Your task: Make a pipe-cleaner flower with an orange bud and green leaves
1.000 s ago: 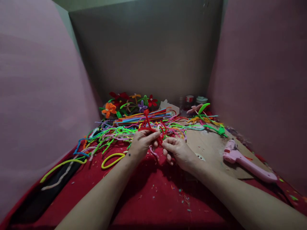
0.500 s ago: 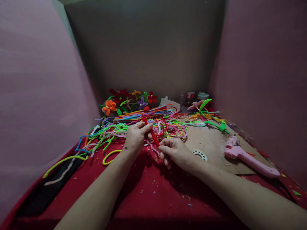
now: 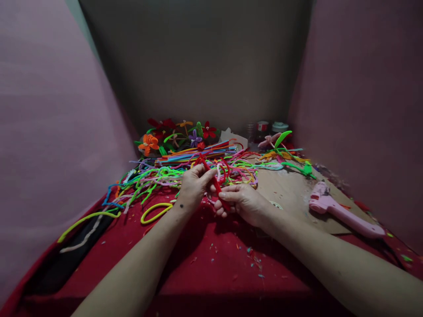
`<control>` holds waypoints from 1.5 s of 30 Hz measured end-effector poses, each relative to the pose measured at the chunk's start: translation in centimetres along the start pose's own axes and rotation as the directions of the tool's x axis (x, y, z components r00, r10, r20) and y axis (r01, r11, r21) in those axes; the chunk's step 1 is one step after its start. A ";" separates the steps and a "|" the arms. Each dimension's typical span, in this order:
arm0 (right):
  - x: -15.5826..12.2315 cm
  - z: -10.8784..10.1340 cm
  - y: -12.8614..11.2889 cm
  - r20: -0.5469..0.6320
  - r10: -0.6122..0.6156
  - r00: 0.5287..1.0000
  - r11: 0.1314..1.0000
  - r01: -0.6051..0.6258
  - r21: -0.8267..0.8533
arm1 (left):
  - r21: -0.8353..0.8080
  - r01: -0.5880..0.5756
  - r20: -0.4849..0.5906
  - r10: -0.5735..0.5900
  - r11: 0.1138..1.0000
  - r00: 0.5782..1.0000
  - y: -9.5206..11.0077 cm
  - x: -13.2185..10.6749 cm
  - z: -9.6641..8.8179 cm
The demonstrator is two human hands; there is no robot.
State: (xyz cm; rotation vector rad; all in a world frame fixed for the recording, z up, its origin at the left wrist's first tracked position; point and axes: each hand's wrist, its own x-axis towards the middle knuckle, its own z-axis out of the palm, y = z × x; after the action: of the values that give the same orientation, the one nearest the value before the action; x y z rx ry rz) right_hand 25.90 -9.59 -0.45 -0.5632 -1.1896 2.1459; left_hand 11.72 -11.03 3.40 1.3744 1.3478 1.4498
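Observation:
A red fuzzy pipe cleaner piece (image 3: 216, 185), folded or bundled into a narrow strip, slants between my two hands above the front of the table. My left hand (image 3: 195, 182) pinches its upper part between thumb and fingers. Lower down, the thumb and fingers of my right hand (image 3: 243, 200) grip the same strip near its bottom end. Just behind the hands lies a tangle of coloured pipe cleaners (image 3: 158, 176), partly hidden by my left hand. A yellow pipe cleaner loop (image 3: 142, 218) rests beside my left wrist.
A pink glue gun (image 3: 343, 213) lies on a cardboard sheet (image 3: 294, 193) at the right. Pipe cleaner flowers (image 3: 148, 144) stand at the back left, and jars (image 3: 280, 127) at the back right. Fuzz scraps dot the red cloth (image 3: 211, 273). A black strip (image 3: 66, 259) lies at left.
Both hands have shifted slightly, the left a little to the right and nearer the right hand. My right hand now grips the red strip higher, its lower end showing below the fingers.

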 end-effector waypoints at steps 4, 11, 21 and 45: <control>0.1 -0.2 -0.1 -0.027 -0.007 1.000 1.000 0.008 0.019 | -0.014 -0.005 0.019 0.006 1.000 1.000 0.2 -0.1 -0.1; 0.4 -0.6 -0.2 -0.079 -0.041 0.996 0.999 0.041 -0.003 | 0.028 0.163 0.308 -0.164 0.986 0.937 0.5 0.0 -0.6; 0.1 -0.5 -0.7 -0.066 -0.038 0.997 0.997 0.033 -0.070 | -0.039 0.134 0.189 -0.125 0.990 0.974 -0.2 -0.4 0.4; 0.1 -0.5 -0.8 -0.130 -0.056 0.990 0.996 0.047 -0.077 | -0.145 0.235 0.114 -0.220 0.961 0.969 -1.1 -0.7 1.1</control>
State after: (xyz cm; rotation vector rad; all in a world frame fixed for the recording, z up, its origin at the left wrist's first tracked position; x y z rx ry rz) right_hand 26.32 -8.90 -0.05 -0.6884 -1.2012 1.9954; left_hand 12.78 -11.29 2.05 1.1332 1.2552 1.2896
